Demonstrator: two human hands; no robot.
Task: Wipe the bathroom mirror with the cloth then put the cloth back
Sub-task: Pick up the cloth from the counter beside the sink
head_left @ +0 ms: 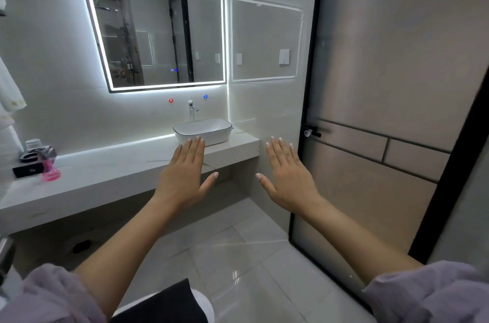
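Mirror (156, 31) first: in the head view it hangs on the tiled wall above the counter (105, 172), its lit border glowing, well beyond both hands and untouched by either. The left hand (186, 177) and right hand (287, 174) are stretched out in front at about counter height, palms down, fingers straight and spread, holding nothing; neither rests on any surface, which reads as a ready pose before the work begins. The cloth is not clearly in view. Pale fabric (10, 90) hangs at the far left edge, but I cannot tell if that is it. A white basin (202, 131) sits on the counter under the faucet (191, 109), and a pink spray bottle (49, 164) stands near the left end, handy for cleaning. A frosted glass door (383, 111) closes off the right side. Judging by this, the wiping has not started and the cloth must be found first.
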